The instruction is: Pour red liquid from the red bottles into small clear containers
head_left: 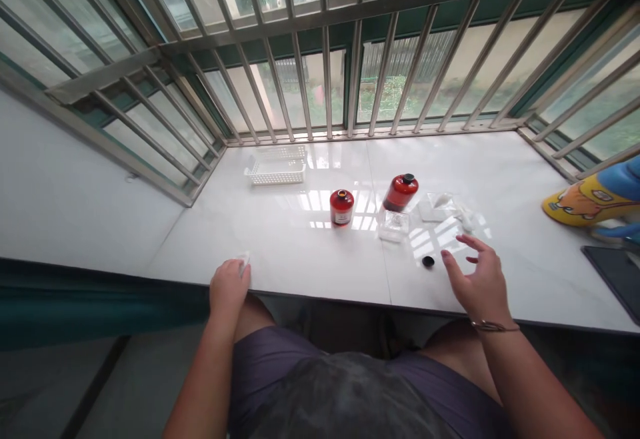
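At the counter's front edge, my left hand (pixel 229 287) is closed on a crumpled white tissue (pixel 243 263). My right hand (pixel 477 278) hovers over the counter with its fingers apart and nothing in it. Just left of its thumb lies a black cap (pixel 428 262). An uncapped red bottle (pixel 341 208) stands upright in the middle, its mouth showing. Behind and to its right is a second red bottle (pixel 401 192) with a black cap on. A small clear plastic box (pixel 394 225) sits in front of that bottle.
A white perforated basket (pixel 277 171) is at the back left. Clear plastic packaging with white material (pixel 444 206) lies right of the bottles. A yellow and blue cartoon container (pixel 590 196) and a dark phone-like slab (pixel 614 278) are at the right. Metal window bars (pixel 326 79) border the white counter (pixel 300 252).
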The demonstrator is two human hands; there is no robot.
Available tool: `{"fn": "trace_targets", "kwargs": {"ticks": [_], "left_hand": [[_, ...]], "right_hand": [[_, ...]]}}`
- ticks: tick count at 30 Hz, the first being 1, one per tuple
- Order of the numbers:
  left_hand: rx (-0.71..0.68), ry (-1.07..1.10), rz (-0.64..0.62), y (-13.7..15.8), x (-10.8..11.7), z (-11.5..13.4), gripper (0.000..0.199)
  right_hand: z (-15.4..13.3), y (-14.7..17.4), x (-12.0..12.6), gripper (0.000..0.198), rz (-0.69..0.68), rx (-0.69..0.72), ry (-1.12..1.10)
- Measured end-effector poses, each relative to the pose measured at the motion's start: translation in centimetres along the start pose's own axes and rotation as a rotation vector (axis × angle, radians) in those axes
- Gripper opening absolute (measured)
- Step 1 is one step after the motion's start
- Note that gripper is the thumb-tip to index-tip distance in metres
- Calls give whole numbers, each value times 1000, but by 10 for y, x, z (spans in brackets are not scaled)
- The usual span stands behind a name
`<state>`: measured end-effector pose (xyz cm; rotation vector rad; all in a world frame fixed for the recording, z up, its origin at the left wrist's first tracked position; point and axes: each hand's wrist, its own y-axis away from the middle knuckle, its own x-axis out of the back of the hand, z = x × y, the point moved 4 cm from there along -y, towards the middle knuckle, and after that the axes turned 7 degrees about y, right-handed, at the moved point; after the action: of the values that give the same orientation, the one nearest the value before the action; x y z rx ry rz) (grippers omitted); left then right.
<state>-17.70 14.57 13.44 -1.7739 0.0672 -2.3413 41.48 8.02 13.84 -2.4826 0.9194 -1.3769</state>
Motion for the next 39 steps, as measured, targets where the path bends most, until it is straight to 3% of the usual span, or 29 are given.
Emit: {"fn": "trace_targets", "kwargs": {"ticks": [8,16,27,39], "left_hand": [[104,135,12,-15,-2,8,23],[-18,302,-26,-16,-34,73,22],[-266,341,-129,-18,-72,186,16],[-438,405,-179,1,-95,248,19]], "right_hand": [[39,34,1,56,32,-52,3],[54,31,-11,55,81,-247,-7],[38,30,-12,42,72,-59,33],[37,29,-14,29,64,9,44]]}}
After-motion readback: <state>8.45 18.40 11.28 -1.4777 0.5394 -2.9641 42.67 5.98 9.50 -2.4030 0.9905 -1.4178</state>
